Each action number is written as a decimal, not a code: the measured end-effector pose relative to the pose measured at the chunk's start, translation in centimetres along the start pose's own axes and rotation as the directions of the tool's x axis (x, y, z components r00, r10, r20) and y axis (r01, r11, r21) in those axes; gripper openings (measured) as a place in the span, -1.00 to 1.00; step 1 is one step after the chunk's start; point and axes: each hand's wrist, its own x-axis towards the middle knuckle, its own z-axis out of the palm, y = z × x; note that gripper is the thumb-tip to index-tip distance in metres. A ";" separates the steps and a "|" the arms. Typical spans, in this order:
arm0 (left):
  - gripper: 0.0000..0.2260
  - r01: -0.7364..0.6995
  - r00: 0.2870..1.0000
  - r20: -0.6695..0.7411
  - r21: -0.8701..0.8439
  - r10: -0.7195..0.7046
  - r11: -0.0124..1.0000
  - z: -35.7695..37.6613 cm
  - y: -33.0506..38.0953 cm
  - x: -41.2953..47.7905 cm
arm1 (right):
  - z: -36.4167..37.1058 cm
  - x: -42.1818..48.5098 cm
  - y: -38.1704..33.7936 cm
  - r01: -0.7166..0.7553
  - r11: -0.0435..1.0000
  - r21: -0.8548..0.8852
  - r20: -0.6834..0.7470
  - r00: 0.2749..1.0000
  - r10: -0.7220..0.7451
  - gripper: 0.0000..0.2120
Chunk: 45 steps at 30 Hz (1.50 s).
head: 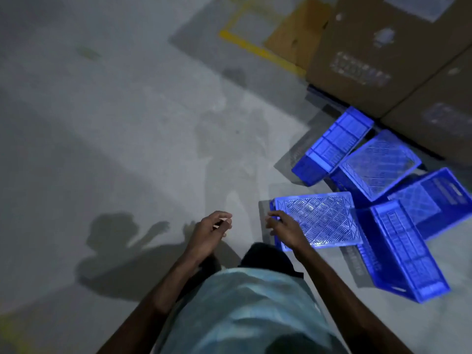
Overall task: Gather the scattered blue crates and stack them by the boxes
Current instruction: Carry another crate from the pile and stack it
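The person stands on a grey floor and looks down, both arms held forward. The left hand hangs above bare floor, clear of every crate, fingers loosely curled; nothing is plainly held in it. The right hand is over the left end of the nearest crate, fingers bent toward that edge — motion blur hides whether they grip it or only hover. This crate lies upside down, lattice bottom facing up, just ahead of the person. Four more blue crates lie in a loose heap to the right, unstacked: a side-lying crate closest to the boxes, an upturned crate resting tilted beside it, a far-right crate on its side, and a long crate on its side, just beside the nearest crate's right end. The brown cardboard boxes stand at upper right, directly behind the heap. A flat cardboard sheet and a yellow line lie on the floor left of the boxes. The person's shadow falls to the left.
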 end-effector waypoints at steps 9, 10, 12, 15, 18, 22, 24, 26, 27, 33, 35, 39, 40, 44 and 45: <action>-0.87 -0.258 0.935 0.328 0.359 0.138 0.897 -7.1 8.1 13.5 | 2.7 3.3 -5.7 -0.045 0.963 0.267 -0.248 0.962 0.114 -0.74; -0.88 -0.288 0.922 0.359 0.378 0.148 0.880 -6.6 9.2 15.1 | 2.5 4.2 -5.9 -0.050 0.958 0.283 -0.263 0.956 0.128 -0.74; -0.89 -0.334 0.899 0.411 0.412 0.154 0.848 -5.1 11.4 18.0 | 1.9 5.9 -6.3 -0.052 0.946 0.320 -0.293 0.944 0.151 -0.73; -0.87 -0.389 0.865 0.479 0.456 0.147 0.801 -1.9 15.5 21.5 | 0.5 8.4 -6.5 -0.032 0.916 0.401 -0.347 0.919 0.185 -0.75; -0.86 -0.466 0.819 0.552 0.480 0.157 0.743 1.6 18.8 23.9 | -0.8 11.4 -6.2 -0.052 0.889 0.455 -0.353 0.906 0.234 -0.83; -0.81 -0.732 0.621 0.759 0.471 0.197 0.493 7.0 22.9 26.0 | -3.2 15.2 -5.8 -0.091 0.867 0.490 -0.376 0.875 0.305 -0.73; -0.78 -0.796 0.534 0.839 0.456 0.108 0.398 9.9 24.4 26.4 | -4.6 15.7 -5.9 -0.079 0.806 0.587 -0.401 0.836 0.374 -0.69; -0.77 -0.831 0.464 0.886 0.429 0.013 0.354 12.9 25.2 27.1 | -5.8 15.8 -5.9 -0.025 0.718 0.695 -0.427 0.789 0.441 -0.69; -0.77 -0.842 0.434 0.900 0.417 -0.027 0.342 14.2 25.4 27.5 | -6.3 15.7 -5.8 0.000 0.678 0.735 -0.437 0.765 0.473 -0.68; -0.75 -0.940 0.234 0.917 0.298 -0.324 0.164 22.2 25.6 29.3 | -7.0 14.2 -3.2 0.119 0.454 0.883 -0.438 0.554 0.708 -0.66; -0.73 -0.954 0.168 0.912 0.246 -0.375 0.172 25.5 25.2 29.9 | -6.9 14.3 -2.4 0.187 0.354 0.916 -0.399 0.501 0.768 -0.66; -0.79 -0.965 0.112 0.878 0.209 -0.465 0.161 32.9 22.2 32.3 | -6.6 16.0 -0.4 0.309 0.164 0.937 -0.279 0.375 0.884 -0.70; -0.79 -0.966 0.109 0.863 0.210 -0.493 0.153 34.7 21.2 33.1 | -6.6 16.8 0.4 0.343 0.118 0.932 -0.242 0.345 0.907 -0.71; -0.80 -0.985 0.088 0.769 0.161 -0.633 0.059 41.7 16.3 37.9 | -5.7 21.0 4.3 0.457 -0.031 0.889 -0.092 0.244 0.965 -0.76; -0.80 -0.992 0.079 0.748 0.126 -0.659 0.025 43.5 15.1 39.3 | -5.3 22.4 5.5 0.484 -0.082 0.871 -0.038 0.234 0.972 -0.78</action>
